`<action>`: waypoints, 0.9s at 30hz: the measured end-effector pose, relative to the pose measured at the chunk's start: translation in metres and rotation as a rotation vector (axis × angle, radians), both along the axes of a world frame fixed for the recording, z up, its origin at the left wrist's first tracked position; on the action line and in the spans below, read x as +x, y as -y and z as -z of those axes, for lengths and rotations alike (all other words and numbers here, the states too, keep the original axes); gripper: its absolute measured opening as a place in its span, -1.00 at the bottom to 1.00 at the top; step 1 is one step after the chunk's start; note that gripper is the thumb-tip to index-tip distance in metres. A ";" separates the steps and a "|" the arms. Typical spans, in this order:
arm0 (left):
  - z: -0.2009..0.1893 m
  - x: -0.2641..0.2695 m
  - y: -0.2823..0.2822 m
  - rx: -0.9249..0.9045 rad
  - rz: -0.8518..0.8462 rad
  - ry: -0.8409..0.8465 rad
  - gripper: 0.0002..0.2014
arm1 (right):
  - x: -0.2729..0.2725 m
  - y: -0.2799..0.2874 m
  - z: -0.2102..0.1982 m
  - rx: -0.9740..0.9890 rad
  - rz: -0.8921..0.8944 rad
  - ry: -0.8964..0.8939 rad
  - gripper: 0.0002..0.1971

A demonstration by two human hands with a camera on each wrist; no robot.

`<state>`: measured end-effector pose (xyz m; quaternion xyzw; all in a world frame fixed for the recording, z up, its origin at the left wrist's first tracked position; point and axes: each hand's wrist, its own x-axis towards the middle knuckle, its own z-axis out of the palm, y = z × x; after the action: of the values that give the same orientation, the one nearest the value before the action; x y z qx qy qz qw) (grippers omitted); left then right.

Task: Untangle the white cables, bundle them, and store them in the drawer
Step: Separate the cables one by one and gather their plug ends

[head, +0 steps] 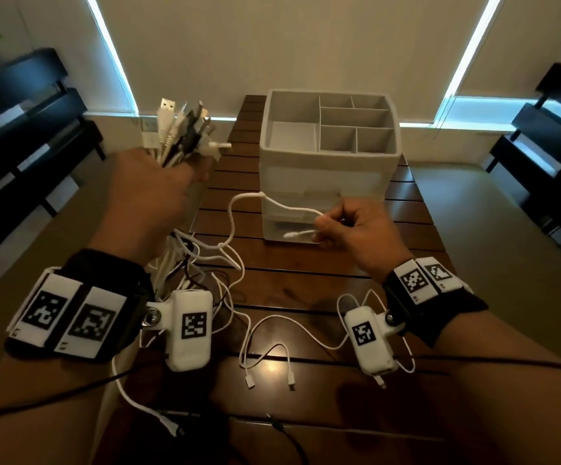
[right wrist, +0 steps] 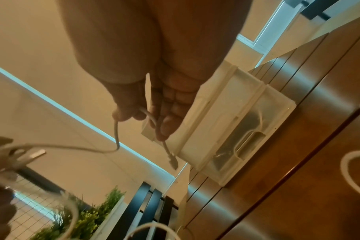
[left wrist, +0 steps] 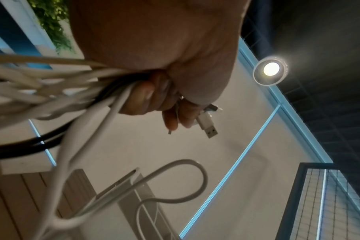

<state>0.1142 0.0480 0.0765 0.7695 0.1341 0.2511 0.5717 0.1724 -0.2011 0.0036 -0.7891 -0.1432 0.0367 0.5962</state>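
My left hand is raised at the table's left and grips a bundle of white and black cables, plug ends sticking up above the fist. The left wrist view shows the fingers curled round that bundle. My right hand pinches a white cable near its plug end, in front of the white drawer organiser. In the right wrist view the cable loops through the fingers and its plug hangs free. This cable runs back to the left bundle.
Loose white cables lie on the brown slatted table near me, and a black cable crosses the front. The organiser's drawers stand closed; its top tray has open compartments. Dark benches stand at both sides.
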 end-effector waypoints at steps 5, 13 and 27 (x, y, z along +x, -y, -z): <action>-0.012 0.002 -0.008 -0.240 0.030 0.148 -0.80 | -0.007 -0.006 0.011 0.033 0.008 0.000 -0.91; 0.002 0.006 0.013 -0.259 0.104 0.046 -0.75 | -0.009 -0.036 0.027 -0.112 -0.123 -0.124 -0.57; -0.003 0.016 -0.013 -0.537 -0.178 0.332 -0.63 | -0.047 -0.026 0.114 -1.186 -0.449 0.029 -0.81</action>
<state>0.1298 0.0614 0.0799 0.5251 0.1674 0.3777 0.7440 0.1253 -0.1755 -0.1108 -0.9364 -0.2685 0.2233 0.0333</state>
